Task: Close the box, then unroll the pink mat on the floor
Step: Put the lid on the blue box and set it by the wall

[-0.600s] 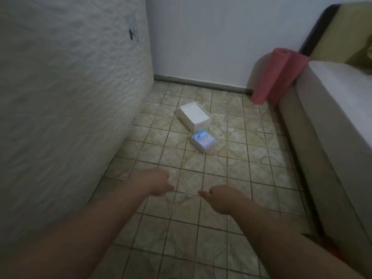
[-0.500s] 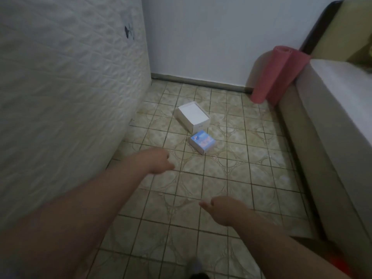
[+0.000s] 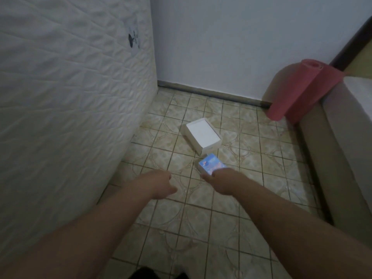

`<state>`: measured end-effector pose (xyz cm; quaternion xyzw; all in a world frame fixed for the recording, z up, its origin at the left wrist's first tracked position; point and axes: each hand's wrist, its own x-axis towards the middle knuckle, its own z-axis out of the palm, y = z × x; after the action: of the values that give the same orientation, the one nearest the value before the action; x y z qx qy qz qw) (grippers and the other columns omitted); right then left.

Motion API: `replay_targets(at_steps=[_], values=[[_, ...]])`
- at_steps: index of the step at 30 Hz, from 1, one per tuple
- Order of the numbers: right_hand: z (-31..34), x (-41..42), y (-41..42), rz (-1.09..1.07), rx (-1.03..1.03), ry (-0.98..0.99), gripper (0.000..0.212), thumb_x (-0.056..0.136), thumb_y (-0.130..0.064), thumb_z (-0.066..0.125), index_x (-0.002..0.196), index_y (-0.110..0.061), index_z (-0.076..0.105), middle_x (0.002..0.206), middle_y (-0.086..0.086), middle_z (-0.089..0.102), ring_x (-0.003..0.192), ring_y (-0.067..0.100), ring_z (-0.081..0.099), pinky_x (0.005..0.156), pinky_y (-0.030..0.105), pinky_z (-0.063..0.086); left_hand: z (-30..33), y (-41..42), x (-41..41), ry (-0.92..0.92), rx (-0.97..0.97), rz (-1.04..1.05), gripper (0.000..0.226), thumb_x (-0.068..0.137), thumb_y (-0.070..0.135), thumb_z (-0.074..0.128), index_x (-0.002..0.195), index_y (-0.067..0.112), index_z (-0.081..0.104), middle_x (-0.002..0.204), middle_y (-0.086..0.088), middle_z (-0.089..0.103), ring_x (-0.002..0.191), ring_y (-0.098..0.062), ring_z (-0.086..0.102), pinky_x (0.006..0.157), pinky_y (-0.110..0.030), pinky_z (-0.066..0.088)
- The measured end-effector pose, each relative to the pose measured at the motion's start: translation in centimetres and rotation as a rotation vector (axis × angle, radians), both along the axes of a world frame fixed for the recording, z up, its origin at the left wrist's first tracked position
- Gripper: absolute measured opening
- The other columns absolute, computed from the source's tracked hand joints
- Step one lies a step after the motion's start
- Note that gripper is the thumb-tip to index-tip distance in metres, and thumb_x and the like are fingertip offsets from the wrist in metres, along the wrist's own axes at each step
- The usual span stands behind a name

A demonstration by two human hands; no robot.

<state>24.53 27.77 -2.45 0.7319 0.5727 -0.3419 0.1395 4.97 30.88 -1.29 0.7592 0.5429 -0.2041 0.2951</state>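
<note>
An open white box (image 3: 202, 133) lies on the tiled floor near the middle of the room. Its blue printed lid (image 3: 211, 163) lies just in front of it, off the box. My right hand (image 3: 223, 182) reaches over the lid's near edge and covers that corner; its fingers are hidden, so I cannot tell whether it grips the lid. My left hand (image 3: 161, 184) hovers left of the lid with fingers curled and nothing in it. The rolled pink mat (image 3: 298, 91) stands upright in the far right corner, leaning against the bed.
A white quilted mattress (image 3: 70, 97) stands on edge along the left. A beige bed (image 3: 346, 137) runs along the right. The tiled floor (image 3: 251, 198) forms a narrow lane between them. A dark foot (image 3: 145, 273) shows at the bottom edge.
Both hands have moved forward toward the box. My right hand has reached the blue lid's near edge. The view has come closer to the box.
</note>
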Motion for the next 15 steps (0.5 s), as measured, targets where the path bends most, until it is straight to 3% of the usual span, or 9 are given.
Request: replay_targets(at_steps=[2,5,6,10,15], values=[[1.0,0.2,5.2,-0.036,0.036,0.0,0.067,0.095,-0.06,0.025,0.116,-0.006,0.057,0.117,0.016,0.061,0.108,0.034,0.056,0.092,0.041,0.044,-1.0,1.9,-0.2,-0.002,-0.053,0.008,0.061,0.088,0.048,0.049,0.14,0.018,0.038,0.146,-0.007,0.041,0.129,-0.024,0.043,0.102,-0.034,0.037],[1.9,-0.3,12.7,-0.013,0.097,-0.024,0.065,0.093,-0.063,0.023,0.104,-0.009,0.059,0.113,0.015,0.062,0.104,0.032,0.057,0.09,0.04,0.045,-2.7,4.8,-0.8,-0.019,-0.143,0.028,0.063,0.088,0.051,0.049,0.141,0.019,0.037,0.147,-0.006,0.04,0.13,-0.022,0.043,0.103,-0.033,0.037],[2.1,-0.6,15.0,-0.003,0.114,-0.035,0.065,0.094,-0.063,0.021,0.104,-0.011,0.058,0.116,0.016,0.061,0.106,0.032,0.056,0.093,0.041,0.044,-3.1,6.1,-1.1,-0.021,-0.169,0.028,0.064,0.088,0.052,0.049,0.141,0.019,0.036,0.147,-0.006,0.039,0.13,-0.022,0.042,0.103,-0.033,0.036],[1.8,-2.3,23.3,0.038,0.152,-0.067,0.081,0.09,-0.067,0.013,0.136,-0.01,0.049,0.14,0.018,0.049,0.126,0.035,0.047,0.106,0.048,0.036,-3.9,13.1,-2.5,-0.007,-0.251,-0.009,0.066,0.088,0.052,0.049,0.142,0.018,0.034,0.148,-0.006,0.038,0.131,-0.021,0.042,0.104,-0.031,0.036],[0.7,-3.3,29.5,-0.116,0.135,-0.014,0.075,0.093,-0.066,0.02,0.136,-0.012,0.048,0.136,0.018,0.053,0.124,0.033,0.049,0.105,0.046,0.036,-2.1,26.3,-3.5,0.041,-0.156,-0.113,0.062,0.089,0.048,0.05,0.141,0.017,0.037,0.146,-0.008,0.041,0.13,-0.023,0.043,0.103,-0.031,0.037]])
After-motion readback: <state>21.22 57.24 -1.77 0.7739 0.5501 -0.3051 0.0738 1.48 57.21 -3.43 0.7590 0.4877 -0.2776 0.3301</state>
